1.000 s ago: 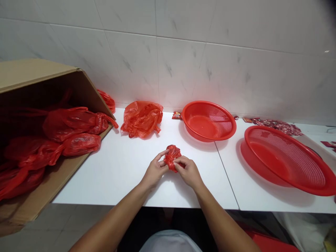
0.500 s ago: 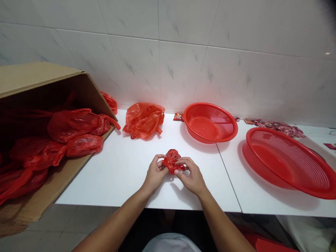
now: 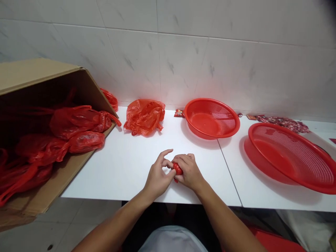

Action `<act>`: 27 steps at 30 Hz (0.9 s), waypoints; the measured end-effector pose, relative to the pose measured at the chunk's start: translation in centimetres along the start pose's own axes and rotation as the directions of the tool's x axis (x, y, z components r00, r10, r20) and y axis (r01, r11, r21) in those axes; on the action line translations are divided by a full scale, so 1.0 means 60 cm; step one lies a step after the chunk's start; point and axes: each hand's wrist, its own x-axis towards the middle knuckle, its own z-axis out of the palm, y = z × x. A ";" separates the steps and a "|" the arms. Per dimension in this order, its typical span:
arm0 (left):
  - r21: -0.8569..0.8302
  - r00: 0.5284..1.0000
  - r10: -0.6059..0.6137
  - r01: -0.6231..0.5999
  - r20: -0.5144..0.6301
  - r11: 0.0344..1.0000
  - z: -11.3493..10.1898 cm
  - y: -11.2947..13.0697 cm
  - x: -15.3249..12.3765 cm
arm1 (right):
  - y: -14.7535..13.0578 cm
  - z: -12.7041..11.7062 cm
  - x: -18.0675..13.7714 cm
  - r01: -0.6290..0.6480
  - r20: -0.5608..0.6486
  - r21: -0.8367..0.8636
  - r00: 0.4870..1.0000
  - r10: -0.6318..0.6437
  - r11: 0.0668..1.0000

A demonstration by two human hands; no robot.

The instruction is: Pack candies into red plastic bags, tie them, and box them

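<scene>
A small red plastic bag (image 3: 177,168), bunched into a tight bundle, is held just above the white table near its front edge. My right hand (image 3: 190,171) wraps round the bundle from the right and covers much of it. From the left, my left hand (image 3: 159,175) pinches the bundle's edge between thumb and a bent finger, its index finger stretched out above. A bit of red plastic pokes out below the right hand. Beyond the hands, a crumpled red plastic bag (image 3: 144,117) lies by the wall.
On the left, a cardboard box (image 3: 78,178) lies on its side with several red bags inside. Two red plastic baskets (image 3: 207,120) stand on the right of the white table (image 3: 123,168). Small red packets (image 3: 286,123) are heaped along the tiled wall.
The bundle has turned and moved slightly right and is now mostly inside my right hand. My left index finger has lifted off it. The view has shifted a little.
</scene>
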 end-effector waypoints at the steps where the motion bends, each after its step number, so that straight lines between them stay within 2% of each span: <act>1: 0.013 1.000 0.014 -0.014 0.006 1.000 -0.003 0.003 0.000 | 0.003 -0.004 0.000 0.013 -0.007 -0.014 1.000 -0.014 1.000; 5: 0.092 0.995 0.050 -0.057 0.084 0.994 -0.020 0.013 -0.004 | 0.007 -0.023 -0.003 0.068 -0.004 -0.020 0.998 -0.068 0.997; 8: 0.117 0.992 0.038 -0.053 0.124 0.992 -0.033 0.016 -0.011 | 0.003 -0.032 -0.006 0.060 0.054 -0.056 0.997 -0.056 0.997; 12: 0.103 0.995 0.000 -0.011 0.101 0.995 -0.048 0.012 -0.017 | 0.001 -0.035 -0.011 -0.007 0.163 -0.124 0.986 0.027 0.992; 17: 0.058 0.996 0.018 -0.024 0.092 0.998 -0.059 -0.007 -0.011 | 0.017 -0.026 -0.012 -0.060 0.227 -0.058 0.971 0.072 0.997; 22: 0.103 0.997 -0.033 0.025 0.077 0.994 -0.058 -0.029 -0.005 | 0.026 -0.028 -0.006 -0.118 0.319 0.022 0.942 0.105 0.993; 27: 0.155 0.997 0.023 -0.034 0.071 0.987 -0.043 -0.031 -0.021 | 0.006 -0.006 0.000 -0.144 0.324 0.006 0.936 0.135 0.990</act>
